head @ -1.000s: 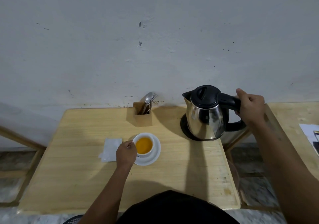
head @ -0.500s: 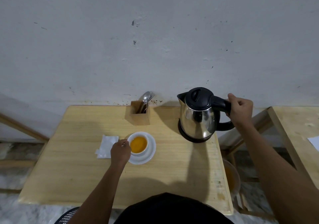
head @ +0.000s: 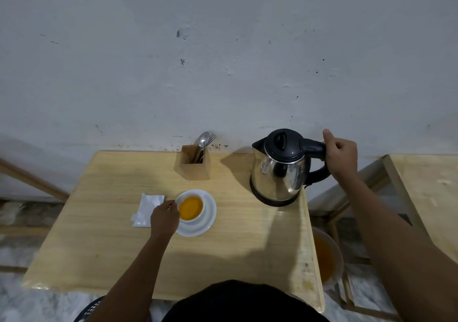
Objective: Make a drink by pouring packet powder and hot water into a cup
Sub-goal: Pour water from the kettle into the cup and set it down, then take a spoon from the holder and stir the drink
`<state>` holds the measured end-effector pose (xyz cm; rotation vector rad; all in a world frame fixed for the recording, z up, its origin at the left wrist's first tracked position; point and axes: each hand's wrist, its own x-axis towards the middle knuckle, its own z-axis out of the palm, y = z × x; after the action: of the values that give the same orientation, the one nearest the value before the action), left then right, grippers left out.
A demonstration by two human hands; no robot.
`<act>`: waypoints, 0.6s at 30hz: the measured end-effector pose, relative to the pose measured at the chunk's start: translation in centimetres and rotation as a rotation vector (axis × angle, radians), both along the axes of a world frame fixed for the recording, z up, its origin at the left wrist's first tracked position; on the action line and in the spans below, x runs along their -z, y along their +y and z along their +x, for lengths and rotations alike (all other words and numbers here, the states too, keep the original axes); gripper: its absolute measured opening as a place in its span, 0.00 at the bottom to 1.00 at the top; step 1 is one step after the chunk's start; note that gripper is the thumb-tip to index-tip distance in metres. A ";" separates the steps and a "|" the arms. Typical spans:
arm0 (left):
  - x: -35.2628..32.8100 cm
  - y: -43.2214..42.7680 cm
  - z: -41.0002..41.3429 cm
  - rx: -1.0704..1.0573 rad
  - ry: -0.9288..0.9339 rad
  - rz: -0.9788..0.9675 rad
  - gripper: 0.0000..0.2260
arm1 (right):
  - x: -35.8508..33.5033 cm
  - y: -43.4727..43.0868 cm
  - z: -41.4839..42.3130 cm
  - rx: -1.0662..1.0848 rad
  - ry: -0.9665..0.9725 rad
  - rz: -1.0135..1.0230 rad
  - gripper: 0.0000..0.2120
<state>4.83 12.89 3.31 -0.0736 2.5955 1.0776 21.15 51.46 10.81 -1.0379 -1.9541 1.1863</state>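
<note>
Both hands are busy. The right hand (head: 340,156) is clenched round the black handle of the kettle (head: 280,175), thumb lifted. The left hand (head: 164,218) pinches at the side of the cup (head: 192,220), which stands full of orange drink on its saucer (head: 209,218) mid-desk (head: 235,247), with the emptied packet (head: 148,209) just beside it. Parking the kettle looks like the job. It stands near the desk's right edge, so it wants settling flat and further in before that grip lets go. Against a second ago, the kettle appears lower, base down on the wood. Cup and left hand are unmoved.
</note>
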 end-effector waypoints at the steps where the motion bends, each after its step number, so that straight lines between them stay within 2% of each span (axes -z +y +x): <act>1: 0.0 0.0 0.0 -0.001 -0.004 0.001 0.14 | -0.1 -0.3 -0.1 0.059 -0.016 -0.001 0.30; 4: 0.0 0.1 -0.1 -0.005 -0.006 0.000 0.14 | -0.5 -1.7 -0.5 0.200 0.002 -0.028 0.25; 7: 0.1 0.1 -0.1 -0.001 0.005 -0.015 0.14 | -0.6 -3.5 -1.0 0.237 0.008 -0.021 0.21; 12: 0.7 -0.1 -0.3 0.083 0.096 -0.032 0.12 | 0.3 -5.9 -1.8 0.213 -0.118 0.188 0.26; 15: 0.9 -0.3 -0.4 0.075 0.087 -0.024 0.12 | -0.3 -5.8 -2.0 0.211 -0.154 0.123 0.28; 18: 0.8 -0.3 -0.4 0.083 0.062 -0.028 0.12 | -0.9 -6.2 -1.8 0.215 -0.156 0.175 0.27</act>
<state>4.41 12.63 2.49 0.0615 2.6434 1.0301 19.33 45.28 11.69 -1.2425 -1.9645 0.8243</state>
